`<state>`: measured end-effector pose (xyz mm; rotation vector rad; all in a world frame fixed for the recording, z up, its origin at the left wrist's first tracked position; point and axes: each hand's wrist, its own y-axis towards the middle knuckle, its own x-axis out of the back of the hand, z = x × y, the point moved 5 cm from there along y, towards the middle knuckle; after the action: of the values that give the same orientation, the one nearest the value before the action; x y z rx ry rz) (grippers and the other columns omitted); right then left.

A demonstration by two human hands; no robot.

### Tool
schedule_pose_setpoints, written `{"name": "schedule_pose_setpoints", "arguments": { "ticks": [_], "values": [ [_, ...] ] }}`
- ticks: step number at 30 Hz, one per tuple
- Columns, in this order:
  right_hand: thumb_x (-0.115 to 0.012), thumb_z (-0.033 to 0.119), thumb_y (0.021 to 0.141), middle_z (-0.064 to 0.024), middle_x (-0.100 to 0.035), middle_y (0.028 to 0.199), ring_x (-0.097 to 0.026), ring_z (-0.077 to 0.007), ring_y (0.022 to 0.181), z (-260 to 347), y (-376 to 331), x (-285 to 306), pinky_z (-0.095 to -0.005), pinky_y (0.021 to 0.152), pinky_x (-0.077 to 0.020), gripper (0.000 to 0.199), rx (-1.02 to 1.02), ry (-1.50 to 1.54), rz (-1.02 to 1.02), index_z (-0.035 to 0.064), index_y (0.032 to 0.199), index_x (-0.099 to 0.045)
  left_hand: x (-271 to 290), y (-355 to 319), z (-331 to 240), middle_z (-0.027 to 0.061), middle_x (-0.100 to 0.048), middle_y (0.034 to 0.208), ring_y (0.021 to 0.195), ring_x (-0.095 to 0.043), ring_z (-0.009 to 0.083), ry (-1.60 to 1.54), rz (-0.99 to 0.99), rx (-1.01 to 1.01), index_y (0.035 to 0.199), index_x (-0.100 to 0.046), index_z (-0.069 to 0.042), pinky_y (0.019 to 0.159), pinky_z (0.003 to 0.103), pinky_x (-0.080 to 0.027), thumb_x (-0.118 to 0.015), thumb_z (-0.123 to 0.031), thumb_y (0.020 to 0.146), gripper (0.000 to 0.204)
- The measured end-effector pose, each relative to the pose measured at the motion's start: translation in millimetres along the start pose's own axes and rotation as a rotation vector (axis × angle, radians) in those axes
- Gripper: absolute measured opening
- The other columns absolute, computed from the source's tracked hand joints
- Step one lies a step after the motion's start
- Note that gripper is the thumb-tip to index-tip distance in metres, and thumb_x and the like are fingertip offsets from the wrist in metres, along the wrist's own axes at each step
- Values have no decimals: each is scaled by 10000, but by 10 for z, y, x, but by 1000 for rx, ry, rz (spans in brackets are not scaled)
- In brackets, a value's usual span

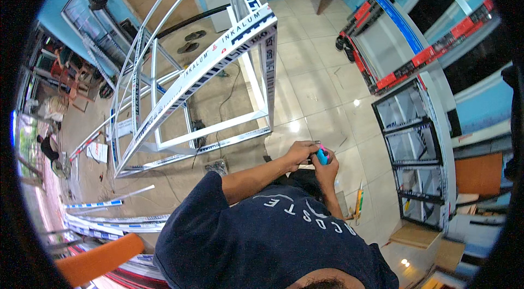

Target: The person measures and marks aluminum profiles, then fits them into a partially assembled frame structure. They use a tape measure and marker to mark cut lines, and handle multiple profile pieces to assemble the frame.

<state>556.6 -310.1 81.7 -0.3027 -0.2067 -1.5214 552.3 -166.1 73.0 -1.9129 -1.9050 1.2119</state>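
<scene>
Blue-and-pink gadget (322,157) in hand, big frame in the way

Right hand (328,170)'s wrapped round it, out front of the chest, pink end pointing away, long axis roughly likewise. Left hand (300,153)'s bunched alongside, can't tell if gripping. Slim yellow tool (359,201) on floor, right; white frame (202,70) blocks ahead-left; sandals (188,47) beyond.

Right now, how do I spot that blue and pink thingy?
Find the big white frame. Below it to the right, the left hand and right hand are close together. Between them is the small thing, bright blue and pink, unlike the pale floor tiles.
</scene>
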Motion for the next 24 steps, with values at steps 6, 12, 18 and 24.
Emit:
{"name": "schedule_pose_setpoints", "arguments": {
  "ticks": [6,12,18,24],
  "values": [
    [-845,247,809,-156,-736,858,-698,-234,751,36,738,-44,-372,713,-555,413,83,-186,188,-12,1092,-691,126,553,-150,34,-707,891,761,-623,143,-117,-254,-26,1045,-786,-23,611,298,-463,-777,-249,893,273],
    [-821,269,827,-188,-728,984,-712,-356,882,27,1924,-9,-442,789,-551,463,225,-244,403,63,1199,-637,-54,1526,-547,54,-709,855,698,-584,147,-329,-527,-174,976,-782,8,596,313,-453,-773,-212,890,236],
    [-792,248,806,-142,-705,967,-672,-377,885,215,3145,586,-502,769,-533,528,573,-572,563,164,1289,-595,-329,2138,-1571,37,-653,741,618,-537,111,-469,-695,-381,827,-727,-24,544,283,-408,-768,-250,899,242],
    [-760,231,824,-109,-631,1119,-682,-362,877,-34,4052,937,-476,726,-567,616,779,-825,962,264,1395,-530,311,2159,-2180,35,-631,717,585,-533,114,-688,-958,-573,829,-720,-10,519,275,-386,-745,-218,920,229]
  ]
}}
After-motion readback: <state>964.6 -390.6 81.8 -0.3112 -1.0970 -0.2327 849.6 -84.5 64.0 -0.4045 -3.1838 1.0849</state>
